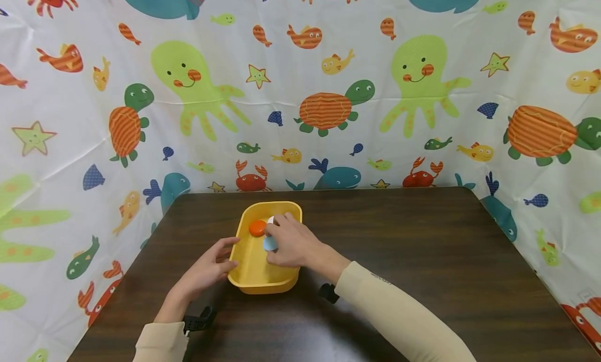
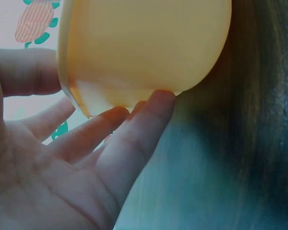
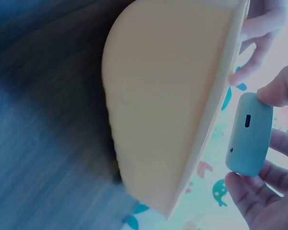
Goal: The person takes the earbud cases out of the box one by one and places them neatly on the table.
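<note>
My right hand (image 1: 295,243) is over the yellow bin (image 1: 253,284), holding a light blue earbud case (image 3: 249,136) between thumb and fingertips. A small charging port and a dot show on the case's end in the right wrist view. Part of the case is covered by the hand in the head view. My left hand (image 1: 210,264) touches the bin's left side, thumb and fingers spread along its rim and outer wall. Inside the bin, an orange rounded item (image 1: 257,228) lies near the far left. Beside it a white item (image 1: 271,220) is partly hidden behind my right hand.
The bin stands on a dark wood table (image 1: 399,257), left of its middle. Behind and along the sides hangs a white cloth (image 1: 281,33) printed with sea animals. A black band (image 1: 199,320) is on the left wrist and another (image 1: 328,293) on the right.
</note>
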A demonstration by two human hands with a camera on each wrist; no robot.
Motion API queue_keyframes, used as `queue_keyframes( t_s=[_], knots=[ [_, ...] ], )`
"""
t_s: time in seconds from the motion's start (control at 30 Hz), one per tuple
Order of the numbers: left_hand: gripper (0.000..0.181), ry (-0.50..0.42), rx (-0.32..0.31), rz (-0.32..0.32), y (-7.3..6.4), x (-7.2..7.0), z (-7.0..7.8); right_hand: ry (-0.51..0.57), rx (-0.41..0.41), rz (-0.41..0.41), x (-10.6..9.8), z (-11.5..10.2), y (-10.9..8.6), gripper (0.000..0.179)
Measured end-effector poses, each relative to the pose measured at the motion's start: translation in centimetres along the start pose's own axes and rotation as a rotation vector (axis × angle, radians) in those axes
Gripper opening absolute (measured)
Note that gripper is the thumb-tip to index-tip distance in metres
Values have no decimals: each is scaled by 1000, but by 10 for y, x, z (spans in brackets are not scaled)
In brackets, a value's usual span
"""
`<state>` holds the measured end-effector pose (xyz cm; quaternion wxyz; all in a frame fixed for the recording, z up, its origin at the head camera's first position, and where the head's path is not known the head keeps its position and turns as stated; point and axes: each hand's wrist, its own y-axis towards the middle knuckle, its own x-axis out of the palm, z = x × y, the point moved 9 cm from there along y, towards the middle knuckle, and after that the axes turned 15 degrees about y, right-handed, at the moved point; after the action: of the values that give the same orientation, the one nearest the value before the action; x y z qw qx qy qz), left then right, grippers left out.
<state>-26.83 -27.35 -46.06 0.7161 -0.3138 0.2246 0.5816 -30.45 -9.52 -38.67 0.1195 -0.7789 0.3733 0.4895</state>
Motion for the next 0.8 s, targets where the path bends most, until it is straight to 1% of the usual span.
queue_keyframes(
  t_s=[0.2, 0.3, 0.37, 0.57, 0.8],
  knots=[
    [67, 3, 5, -2, 1, 0, 0, -37, -10, 35, -12, 9, -3, 38],
    [66, -2, 5, -6, 1, 1, 1, -48, 12, 48, -19, 17, -3, 38],
    [66, -7, -2, -4, 1, 0, 0, -44, 37, 54, -23, 24, -3, 40],
    [66, -7, 1, -15, 2, 1, 0, -37, 108, 83, -34, 46, -5, 43],
    [66, -9, 11, -15, 1, 2, 2, -81, 128, 125, -45, 65, -6, 44]
  ],
)
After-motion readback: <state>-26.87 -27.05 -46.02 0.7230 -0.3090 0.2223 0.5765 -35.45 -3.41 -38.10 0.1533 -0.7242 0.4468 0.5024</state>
